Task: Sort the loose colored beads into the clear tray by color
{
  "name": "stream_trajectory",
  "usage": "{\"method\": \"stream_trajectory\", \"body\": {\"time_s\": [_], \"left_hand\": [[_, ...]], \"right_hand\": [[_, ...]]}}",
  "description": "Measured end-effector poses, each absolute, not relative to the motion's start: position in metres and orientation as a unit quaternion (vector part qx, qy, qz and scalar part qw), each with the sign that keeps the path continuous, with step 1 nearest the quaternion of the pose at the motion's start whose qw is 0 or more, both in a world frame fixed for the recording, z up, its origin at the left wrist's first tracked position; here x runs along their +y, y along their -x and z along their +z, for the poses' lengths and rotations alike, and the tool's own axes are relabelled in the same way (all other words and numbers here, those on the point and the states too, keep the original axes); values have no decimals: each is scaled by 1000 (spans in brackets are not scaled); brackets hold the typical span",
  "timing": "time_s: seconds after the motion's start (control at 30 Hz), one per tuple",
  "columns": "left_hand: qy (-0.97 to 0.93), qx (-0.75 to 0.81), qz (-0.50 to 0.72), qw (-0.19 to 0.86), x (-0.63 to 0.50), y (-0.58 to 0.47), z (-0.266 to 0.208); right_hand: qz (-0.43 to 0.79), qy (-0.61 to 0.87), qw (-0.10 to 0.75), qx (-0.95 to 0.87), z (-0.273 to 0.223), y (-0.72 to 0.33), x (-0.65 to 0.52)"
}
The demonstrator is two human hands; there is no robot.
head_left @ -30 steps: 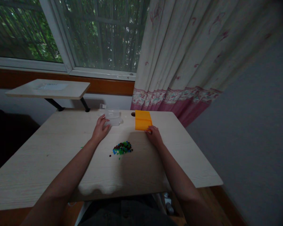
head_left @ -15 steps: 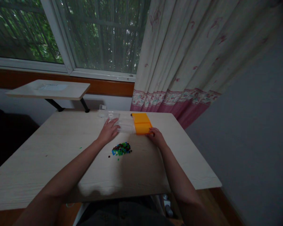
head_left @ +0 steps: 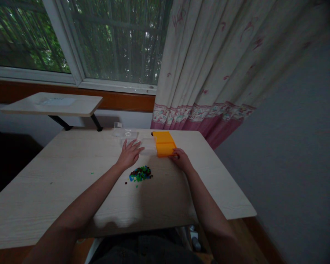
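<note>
Head view: your left hand point(head_left: 128, 157) is spread over clear trays point(head_left: 149, 150), outlines faint. Right hand point(head_left: 183, 160) is at the near right corner of the orange tray point(head_left: 165, 144); can't tell if gripping, fingertips unclear. Pieces point(head_left: 140, 174) sit nearer you, between both hands' fingers. Counter point(head_left: 217, 190) gives room right of your right fingers, up to its edge.

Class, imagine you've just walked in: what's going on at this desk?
A person is at a pale desk, handling plastic containers. The left hand is spread at the clear plastic containers; whether it grips one is hard to tell. The right hand is at the near right corner of the orange container, just beside them. A pile of small green, blue and dark pieces lies nearer the person, between the forearms.
</note>
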State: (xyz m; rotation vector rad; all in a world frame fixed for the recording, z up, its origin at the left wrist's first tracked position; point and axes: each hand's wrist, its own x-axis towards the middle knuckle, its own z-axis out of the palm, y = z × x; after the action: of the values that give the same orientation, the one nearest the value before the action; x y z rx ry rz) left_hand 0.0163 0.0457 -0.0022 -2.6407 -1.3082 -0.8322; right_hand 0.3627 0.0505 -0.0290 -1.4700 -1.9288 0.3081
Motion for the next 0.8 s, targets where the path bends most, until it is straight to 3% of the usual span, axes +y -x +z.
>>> {"method": "stream_trajectory", "body": {"time_s": [0.43,0.8], "left_hand": [[876,-409,-254,37,43,-18,-4],[771,-524,-359,49,44,27,-5]], "right_hand": [[23,548,340,-764,-32,-357,47],[-18,498,281,-820,-18,-290,30]]}}
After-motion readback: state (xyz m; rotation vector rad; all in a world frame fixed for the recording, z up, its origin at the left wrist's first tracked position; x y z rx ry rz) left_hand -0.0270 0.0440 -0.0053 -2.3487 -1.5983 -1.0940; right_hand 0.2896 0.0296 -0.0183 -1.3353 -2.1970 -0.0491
